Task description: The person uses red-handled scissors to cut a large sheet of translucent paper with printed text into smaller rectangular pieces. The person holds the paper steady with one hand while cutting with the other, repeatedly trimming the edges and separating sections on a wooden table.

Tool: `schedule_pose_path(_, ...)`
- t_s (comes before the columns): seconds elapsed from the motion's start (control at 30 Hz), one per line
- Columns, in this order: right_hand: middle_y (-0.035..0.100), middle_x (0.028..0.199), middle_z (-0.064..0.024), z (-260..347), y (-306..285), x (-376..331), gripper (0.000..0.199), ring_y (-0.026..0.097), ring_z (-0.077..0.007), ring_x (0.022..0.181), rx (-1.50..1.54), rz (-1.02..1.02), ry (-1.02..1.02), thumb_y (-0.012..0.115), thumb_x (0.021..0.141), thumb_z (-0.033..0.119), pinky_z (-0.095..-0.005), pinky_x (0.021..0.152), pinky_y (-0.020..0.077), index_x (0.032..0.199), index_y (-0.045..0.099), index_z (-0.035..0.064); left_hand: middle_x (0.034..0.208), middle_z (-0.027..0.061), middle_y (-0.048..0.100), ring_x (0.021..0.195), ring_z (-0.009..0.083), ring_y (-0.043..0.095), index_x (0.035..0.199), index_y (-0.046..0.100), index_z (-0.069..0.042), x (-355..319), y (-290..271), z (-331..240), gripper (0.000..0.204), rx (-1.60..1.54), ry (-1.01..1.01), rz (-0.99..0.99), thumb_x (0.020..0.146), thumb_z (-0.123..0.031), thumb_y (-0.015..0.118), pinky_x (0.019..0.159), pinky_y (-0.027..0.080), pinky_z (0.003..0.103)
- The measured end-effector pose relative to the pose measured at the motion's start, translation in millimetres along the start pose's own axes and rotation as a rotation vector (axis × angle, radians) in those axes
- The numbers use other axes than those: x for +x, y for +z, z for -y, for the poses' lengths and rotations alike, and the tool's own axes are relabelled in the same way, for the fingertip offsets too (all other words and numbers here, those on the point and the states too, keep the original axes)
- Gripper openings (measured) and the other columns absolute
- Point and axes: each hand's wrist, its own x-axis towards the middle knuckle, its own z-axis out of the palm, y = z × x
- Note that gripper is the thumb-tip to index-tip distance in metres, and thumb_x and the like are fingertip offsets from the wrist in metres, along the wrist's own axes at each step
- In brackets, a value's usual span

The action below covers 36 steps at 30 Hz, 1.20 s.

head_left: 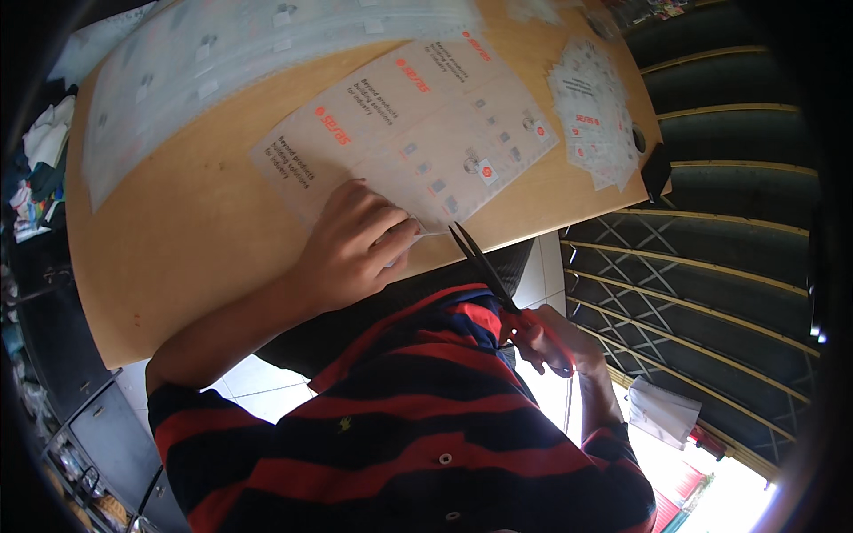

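Observation:
A translucent printed sheet (426, 115) with orange and dark print and small pictures lies slantwise on the wooden table (178, 240). My left hand (360, 235) has its fingers curled on the sheet's near edge, gripping it close to the table's front edge. In my right hand (542, 342) are scissors (484, 262) with red handles and long dark blades. The blades point up and to the left, slightly parted, and their tips come to the sheet's near edge, just right of my left hand.
A long translucent sheet (231, 62) stretches along the table's far left side. Smaller cut printed pieces (591, 115) lie in an overlapping pile at the right. A dark slatted shutter (711, 186) stands beyond the table's right edge, dark cabinets (115, 435) at the lower left.

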Motion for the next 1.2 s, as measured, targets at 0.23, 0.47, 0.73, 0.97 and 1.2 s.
schedule_pose_path(0.23, 0.052, 0.053, 0.0006, 4, -8, -5, 0.100, 0.052, -0.0065, 0.045, -0.039, 0.080, 0.015, 0.048, 0.069, 0.091, -0.0224, 0.043, 0.0409, 0.095, 0.062, -0.0044, 0.103, 0.0056, 0.061, 0.097, 0.0240, 0.060, 0.103, 0.069, -0.004, -2, 4, -4, 0.030, 0.077, 0.067, -0.038, 0.073, -0.006, 0.072, 0.094, 0.046, 0.049)
schedule_pose_path(0.47, 0.048, 0.053, 0.0027, -2, -11, 16, 0.089, 0.049, -0.0047, 0.043, 0.039, 0.064, -0.018, 0.053, 0.075, 0.084, -0.0198, 0.040, 0.0348, 0.094, 0.062, -0.0018, 0.108, 0.0074, 0.059, 0.100, 0.0245, 0.059, 0.105, 0.068, -0.003, -3, 3, -7, 0.033, 0.035, 0.098, 0.028, 0.073, -0.009, 0.071, 0.091, 0.047, 0.047)
schedule_pose_path(0.73, 0.050, 0.052, 0.0023, 9, -10, 20, 0.089, 0.046, -0.0054, 0.041, -0.009, 0.010, 0.011, 0.052, 0.074, 0.086, -0.0204, 0.040, 0.0342, 0.089, 0.062, -0.0011, 0.104, 0.0093, 0.058, 0.099, 0.0250, 0.057, 0.106, 0.066, -0.001, -6, 7, -4, 0.030, 0.009, 0.131, 0.033, 0.078, -0.012, 0.067, 0.088, 0.048, 0.044)
schedule_pose_path(0.97, 0.048, 0.046, 0.0009, 13, -3, 23, 0.089, 0.046, -0.0060, 0.039, -0.119, -0.021, -0.041, 0.046, 0.077, 0.086, -0.0214, 0.039, 0.0342, 0.087, 0.061, -0.0006, 0.100, 0.0088, 0.057, 0.096, 0.0241, 0.057, 0.106, 0.066, 0.000, -5, 6, -4, 0.027, -0.009, 0.114, 0.033, 0.082, -0.014, 0.067, 0.089, 0.048, 0.044)
schedule_pose_path(1.2, 0.048, 0.047, 0.0006, 11, -1, 24, 0.088, 0.046, -0.0061, 0.039, -0.129, -0.003, -0.078, 0.042, 0.080, 0.085, -0.0221, 0.039, 0.0345, 0.087, 0.060, -0.0009, 0.098, 0.0083, 0.057, 0.091, 0.0229, 0.056, 0.106, 0.066, 0.000, -4, 3, -4, 0.027, -0.007, 0.107, 0.051, 0.083, -0.014, 0.066, 0.089, 0.047, 0.044)
